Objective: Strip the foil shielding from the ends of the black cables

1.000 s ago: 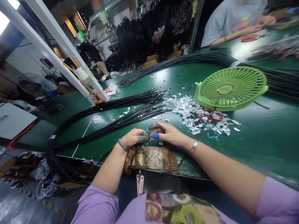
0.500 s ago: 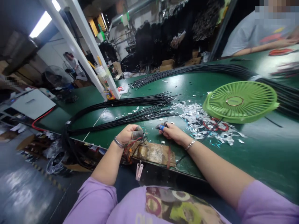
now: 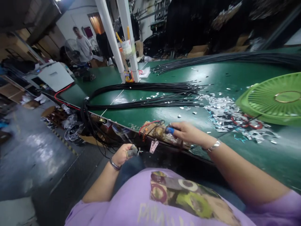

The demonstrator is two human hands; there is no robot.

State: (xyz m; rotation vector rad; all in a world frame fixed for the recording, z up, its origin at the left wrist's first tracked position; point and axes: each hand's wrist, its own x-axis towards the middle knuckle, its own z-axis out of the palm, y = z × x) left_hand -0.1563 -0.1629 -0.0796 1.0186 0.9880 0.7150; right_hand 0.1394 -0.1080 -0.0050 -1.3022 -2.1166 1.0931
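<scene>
Below the table's front edge, my left hand (image 3: 127, 153) is closed on a cable, whose thin stripped wire ends (image 3: 140, 151) fan out past the grey-wrapped fingertips. My right hand (image 3: 184, 133), with blue tape on one finger, is curled over a tape-wrapped block (image 3: 172, 138) at the table edge. Whatever it may hold is hidden. Red and black leads and an orange clamp (image 3: 146, 131) sit at the block's left end. A pink clothespin (image 3: 154, 146) hangs from the edge between my hands.
Bundled black cables (image 3: 141, 105) loop across the green table (image 3: 131, 117). Silver and blue scraps (image 3: 225, 110) lie in a heap beside a green fan (image 3: 277, 97). Another cable bundle (image 3: 223, 58) runs behind. White posts (image 3: 128, 40) rise from the table. A person (image 3: 83, 47) stands far back.
My left hand has moved down and toward me, off the table, with the cable. My right hand has come down over the block. The view has swung left.
</scene>
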